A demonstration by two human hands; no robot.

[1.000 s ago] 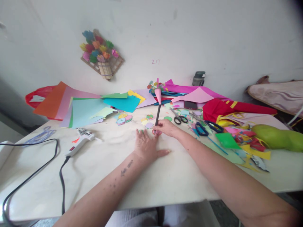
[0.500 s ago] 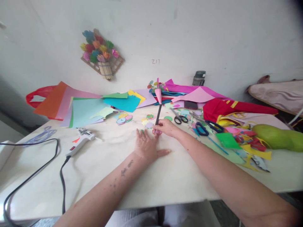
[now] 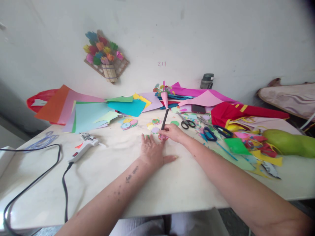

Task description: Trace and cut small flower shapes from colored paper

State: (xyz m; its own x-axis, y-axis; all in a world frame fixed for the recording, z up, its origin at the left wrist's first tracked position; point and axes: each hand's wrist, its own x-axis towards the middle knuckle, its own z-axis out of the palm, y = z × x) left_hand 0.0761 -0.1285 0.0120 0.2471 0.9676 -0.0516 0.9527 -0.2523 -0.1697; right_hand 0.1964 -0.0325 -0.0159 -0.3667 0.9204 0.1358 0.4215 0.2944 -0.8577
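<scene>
My right hand (image 3: 171, 132) is closed around a dark pen-like stick (image 3: 164, 119), which stands tilted, its upper end leaning away from me. Its lower end is hidden by my fingers, just above a small pinkish paper cutout (image 3: 162, 137). Flat on the table lies my left hand (image 3: 151, 148), fingers stretched and thumb out to the right, its fingertips beside that cutout. A bit of green paper shows by the left fingers. Paper cutouts (image 3: 129, 123) in several colours lie beyond the hands. Black-handled scissors (image 3: 188, 124) rest right of my right hand.
A white glue gun (image 3: 85, 146) with a black cord lies at left. Coloured paper sheets (image 3: 91, 114) spread along the back, near a pink cone (image 3: 164, 99) with paper flowers. Blue-handled scissors (image 3: 210, 133), paper scraps and a green fruit-like object (image 3: 283, 141) are at right.
</scene>
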